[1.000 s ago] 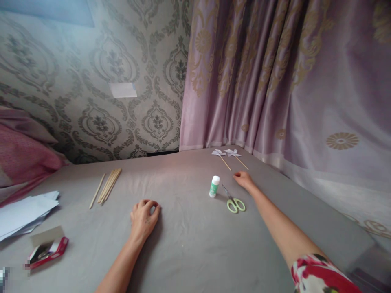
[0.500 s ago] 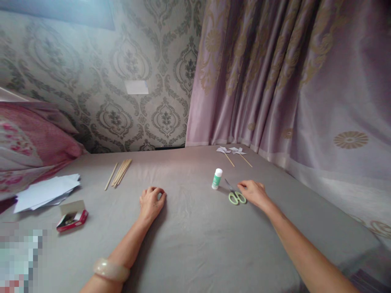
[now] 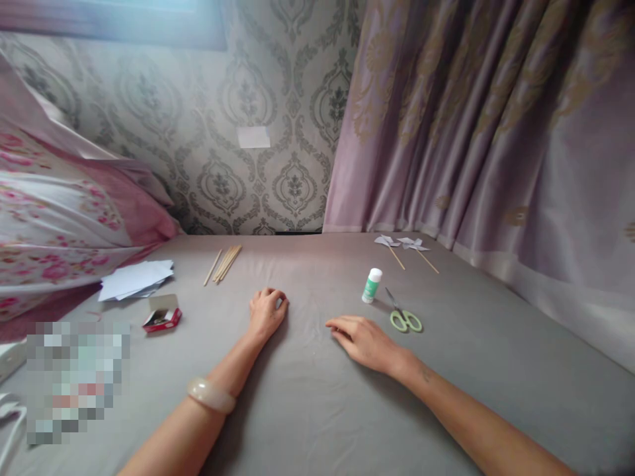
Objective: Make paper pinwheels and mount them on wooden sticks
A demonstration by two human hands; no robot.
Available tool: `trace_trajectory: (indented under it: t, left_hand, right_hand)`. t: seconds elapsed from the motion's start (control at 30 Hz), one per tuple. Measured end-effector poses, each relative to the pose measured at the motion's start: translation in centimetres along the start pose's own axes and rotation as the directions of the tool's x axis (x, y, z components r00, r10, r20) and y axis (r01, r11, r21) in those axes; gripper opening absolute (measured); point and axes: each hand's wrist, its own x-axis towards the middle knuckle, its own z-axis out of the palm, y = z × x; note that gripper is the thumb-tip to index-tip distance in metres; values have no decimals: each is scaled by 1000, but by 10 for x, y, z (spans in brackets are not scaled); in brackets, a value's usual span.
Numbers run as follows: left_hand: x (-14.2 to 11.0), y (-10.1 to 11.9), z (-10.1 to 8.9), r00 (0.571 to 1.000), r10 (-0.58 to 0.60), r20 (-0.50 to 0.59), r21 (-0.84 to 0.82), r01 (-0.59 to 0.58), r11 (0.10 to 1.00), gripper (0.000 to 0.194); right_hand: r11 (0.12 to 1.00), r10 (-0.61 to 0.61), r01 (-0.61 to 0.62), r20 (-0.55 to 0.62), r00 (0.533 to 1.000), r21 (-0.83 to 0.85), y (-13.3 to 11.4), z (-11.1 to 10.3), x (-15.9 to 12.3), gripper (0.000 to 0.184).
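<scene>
My left hand [image 3: 268, 312] rests palm down on the grey cloth, its fingers curled in loosely and nothing showing in them. To its right, my right hand [image 3: 364, 340] is over the cloth with its fingers stretched toward the left, holding nothing. Beyond the right hand stands a glue stick [image 3: 372, 286] with a white cap and green label, upright. Beside it lies a pair of scissors [image 3: 404, 317] with pale green handles, blades pointing away from me. Neither hand touches them.
Several wooden sticks [image 3: 228, 264] lie at the back left, near a stack of white paper [image 3: 136, 279] and an opened small red box [image 3: 163, 320]. Two paper pinwheels on sticks [image 3: 413, 244] lie at the back right by the curtain [image 3: 387, 132]. A blurred-out item [image 3: 79, 377] is at front left.
My right hand has left the scissors' handles and moved left toward my left hand. My left hand stays resting on the cloth. The camera has turned left.
</scene>
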Motion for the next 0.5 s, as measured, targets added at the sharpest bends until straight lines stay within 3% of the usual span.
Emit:
trace_trajectory:
  t: [0.1, 0.23, 0.33, 0.5]
  left_hand:
    - [-2, 2, 0, 1000, 6, 4, 5, -6, 1000, 24]
    - [-7, 1, -7, 990, 107, 93, 66, -113, 991, 28]
    - [-14, -4, -17, 959, 213, 187, 67, -228, 971, 30]
    - [-41, -20, -46, 878, 386, 281, -85, -378, 922, 27]
  right_hand:
    - [990, -133, 131, -25, 991, -58, -3, 19, 2, 28]
    - [987, -147, 139, -110, 983, -76, 0, 36, -3, 27]
    - [989, -149, 146, -152, 977, -33, 8, 42, -6, 23]
    - [984, -176, 172, -171, 969, -39, 19, 49, -8, 23]
